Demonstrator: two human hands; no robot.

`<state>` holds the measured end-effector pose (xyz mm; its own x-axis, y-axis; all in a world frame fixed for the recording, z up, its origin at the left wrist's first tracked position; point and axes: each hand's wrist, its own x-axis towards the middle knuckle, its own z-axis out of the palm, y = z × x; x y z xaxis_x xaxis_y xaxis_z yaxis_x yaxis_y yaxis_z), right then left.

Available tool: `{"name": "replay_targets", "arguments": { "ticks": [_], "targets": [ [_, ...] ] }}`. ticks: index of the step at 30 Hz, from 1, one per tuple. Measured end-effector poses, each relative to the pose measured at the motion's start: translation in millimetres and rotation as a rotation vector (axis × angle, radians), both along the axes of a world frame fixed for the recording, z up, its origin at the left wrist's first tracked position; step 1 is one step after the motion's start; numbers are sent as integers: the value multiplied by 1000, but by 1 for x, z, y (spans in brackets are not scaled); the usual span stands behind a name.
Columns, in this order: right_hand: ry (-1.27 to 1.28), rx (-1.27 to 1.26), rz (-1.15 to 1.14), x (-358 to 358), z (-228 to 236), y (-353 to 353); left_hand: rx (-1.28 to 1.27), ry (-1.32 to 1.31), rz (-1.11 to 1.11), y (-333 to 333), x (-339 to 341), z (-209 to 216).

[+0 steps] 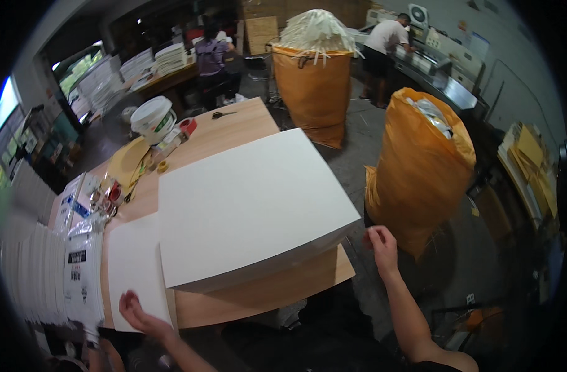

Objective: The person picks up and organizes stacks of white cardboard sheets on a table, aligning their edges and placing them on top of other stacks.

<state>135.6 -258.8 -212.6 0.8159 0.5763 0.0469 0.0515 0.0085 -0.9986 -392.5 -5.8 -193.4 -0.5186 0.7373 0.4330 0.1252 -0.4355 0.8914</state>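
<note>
A thick stack of large white sheets [252, 204] sits on the wooden table in front of me, its near side in shade. Off the stack's right corner, my right hand [383, 245] hangs in the air with loosely curled fingers and no visible object in it. My left hand [142, 316] hovers over the near end of a lower white sheet or pile [133, 260] beside the stack. Its fingers are bent and slightly blurred, and I see nothing in them. Whether it touches the white surface below is unclear.
Wrapped white packs [84, 273] line the left. A white bucket [153, 118], tape rolls [187, 126] and scissors [223, 114] lie on the table [252, 118]. Two orange sacks [420, 161] [311, 93] stand beyond. Two people [382, 46] [215, 59] work behind; another person's arm [113, 356] shows lower left.
</note>
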Motion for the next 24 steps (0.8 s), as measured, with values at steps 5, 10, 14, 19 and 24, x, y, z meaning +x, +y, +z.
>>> {"name": "replay_targets", "arguments": {
  "ticks": [5, 10, 14, 19, 24],
  "targets": [
    [-228, -60, 1, 14, 17, 50, 275, 643, -819, -10, 214, 90],
    [-411, -378, 53, 16, 44, 49, 469, 947, -1092, -6, 326, 76],
    [-537, -542, 262, 37, 62, 48, 235, 823, -1191, -10, 332, 49],
    [-610, -318, 130, 3, 111, 85, 37, 712, -1285, -12, 329, 58],
    [165, 107, 279, 11, 99, 110, 188, 745, -1318, -11, 328, 60]
  ]
}}
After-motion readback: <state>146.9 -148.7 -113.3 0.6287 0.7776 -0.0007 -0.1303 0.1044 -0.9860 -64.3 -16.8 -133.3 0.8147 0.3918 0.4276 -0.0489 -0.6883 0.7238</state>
